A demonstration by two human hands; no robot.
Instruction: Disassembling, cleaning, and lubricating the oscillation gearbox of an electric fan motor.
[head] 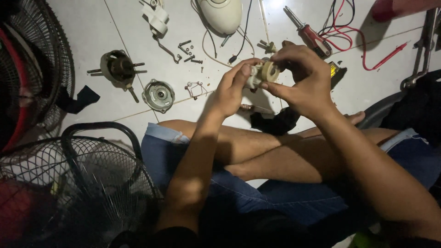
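Both hands, left hand (232,89) and right hand (301,78), clamp small cream fan part (262,74); motor (118,66), cover (158,95), screws (188,51) lie apart far left, unassembled.

Small cream part (262,73), centre frame: largely covered by left hand (233,89) and right hand (301,78). Fan grilles (41,69), left edge: cropped. Red object (390,9), upper right: cut off. Screws (188,53): too small to type.
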